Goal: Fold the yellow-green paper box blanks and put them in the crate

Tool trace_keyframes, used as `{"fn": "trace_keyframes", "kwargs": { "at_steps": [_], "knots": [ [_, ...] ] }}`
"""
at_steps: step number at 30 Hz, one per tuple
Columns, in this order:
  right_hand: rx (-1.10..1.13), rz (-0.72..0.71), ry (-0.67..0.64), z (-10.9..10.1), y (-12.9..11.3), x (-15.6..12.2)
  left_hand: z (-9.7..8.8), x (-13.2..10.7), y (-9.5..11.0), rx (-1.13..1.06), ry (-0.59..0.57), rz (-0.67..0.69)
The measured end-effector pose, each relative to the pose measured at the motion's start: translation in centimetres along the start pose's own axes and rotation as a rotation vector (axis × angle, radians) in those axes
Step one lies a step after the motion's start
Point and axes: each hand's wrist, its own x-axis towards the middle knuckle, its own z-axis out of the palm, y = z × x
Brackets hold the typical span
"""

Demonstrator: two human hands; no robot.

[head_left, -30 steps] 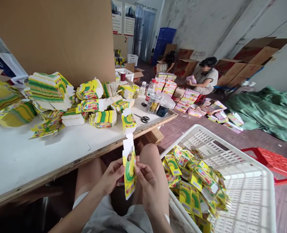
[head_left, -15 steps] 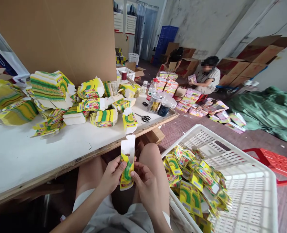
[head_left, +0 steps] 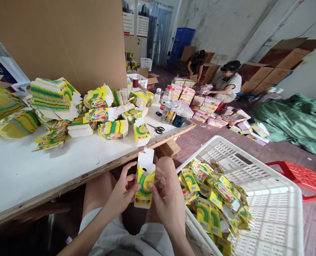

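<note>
A small yellow and green carton (head_left: 144, 183) with a white top flap stands upright over my knees, held from both sides. My left hand (head_left: 123, 190) grips its left edge with thumb and fingers. My right hand (head_left: 164, 197) pinches its right edge. The carton looks squared open, its printed front facing me. Just beyond it, on the white table (head_left: 67, 163), lie stacks of the same flat cartons (head_left: 114, 129). At my right, a white plastic crate (head_left: 267, 199) holds several folded cartons (head_left: 214, 199).
Scissors (head_left: 156, 128), bottles and a dark cup (head_left: 179, 121) sit at the table's far end. A large cardboard sheet (head_left: 67, 39) stands behind the stacks. Two people work on the floor among pink boxes (head_left: 211, 106). A red stool (head_left: 302, 177) and green tarp (head_left: 294, 121) lie right.
The flat carton between my hands has been turned and pushed open into a box shape, and my hands have risen slightly towards the table edge.
</note>
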Motion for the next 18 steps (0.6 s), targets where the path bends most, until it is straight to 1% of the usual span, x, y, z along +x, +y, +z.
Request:
{"fn": "trace_keyframes", "kwargs": {
  "at_steps": [2, 4, 7, 11, 12, 14, 16, 18],
  "knots": [
    [0.018, -0.003, -0.062, -0.6, -0.3, 0.2, -0.3, -0.1, 0.5, -0.022, -0.083, -0.017],
    [0.045, 0.024, -0.131, -1.0, -0.6, 0.4, -0.6, -0.2, 0.8, -0.055, -0.143, -0.065],
    [0.092, 0.076, -0.189, -1.4, -0.9, 0.5, -0.7, -0.2, 0.8, -0.111, -0.190, -0.133],
    [0.065, 0.127, -0.218, -1.7, -1.5, 0.8, -0.5, -0.5, 0.5, -0.143, -0.241, -0.126],
    [0.035, 0.113, -0.219, -1.7, -1.7, 0.9, -0.4, -0.5, 0.5, -0.141, -0.254, -0.128],
    [-0.046, 0.037, -0.213, -1.6, -2.0, 1.1, -0.3, -0.7, 0.6, -0.136, -0.266, -0.138],
    [-0.097, -0.037, -0.166, -1.3, -2.2, 1.3, -0.2, -0.7, 0.8, -0.140, -0.260, -0.148],
    [-0.083, -0.053, -0.101, -1.1, -2.3, 1.3, -0.3, -0.8, 0.9, -0.155, -0.266, -0.154]
  ]
}}
